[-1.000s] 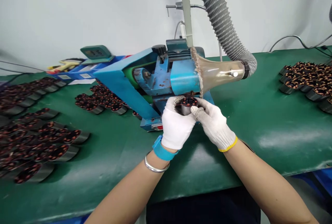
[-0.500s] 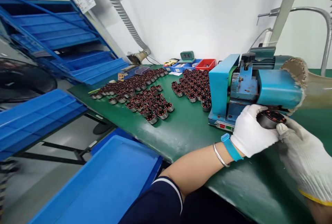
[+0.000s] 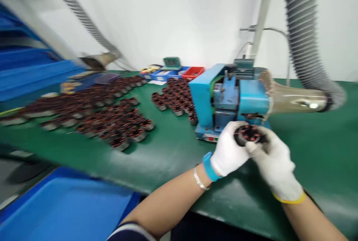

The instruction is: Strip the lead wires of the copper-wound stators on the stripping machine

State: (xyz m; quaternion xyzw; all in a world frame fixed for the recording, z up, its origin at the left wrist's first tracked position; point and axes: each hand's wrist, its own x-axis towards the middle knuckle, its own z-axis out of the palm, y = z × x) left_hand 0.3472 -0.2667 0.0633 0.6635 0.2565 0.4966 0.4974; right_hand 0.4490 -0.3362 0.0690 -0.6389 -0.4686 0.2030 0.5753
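Observation:
My left hand (image 3: 231, 151), in a white glove, grips one side of a motor stator (image 3: 248, 133) with dark core and copper windings. On its other side my right hand (image 3: 275, 159), gloved with a yellow cuff edge, closes on the same stator. Both hands hold it just in front of the blue belt grinding machine (image 3: 205, 95), its winding face turned up toward me. The fingers beneath the stator are hidden. Red and green buttons show on the machine's base to the left of my hands.
Many similar stators (image 3: 123, 121) stand in groups on the green table (image 3: 167, 159). A ribbed hose (image 3: 303, 28) joins a tan duct (image 3: 296, 98) right of the machine. Blue and red bins (image 3: 193, 72) and a clock (image 3: 172, 62) stand at the back. A blue tray (image 3: 67, 207) lies below the table edge.
My view has swung to the right, bringing the hose and duct into sight. Both hands still hold the stator in front of the machine, its face now tilted more toward me.

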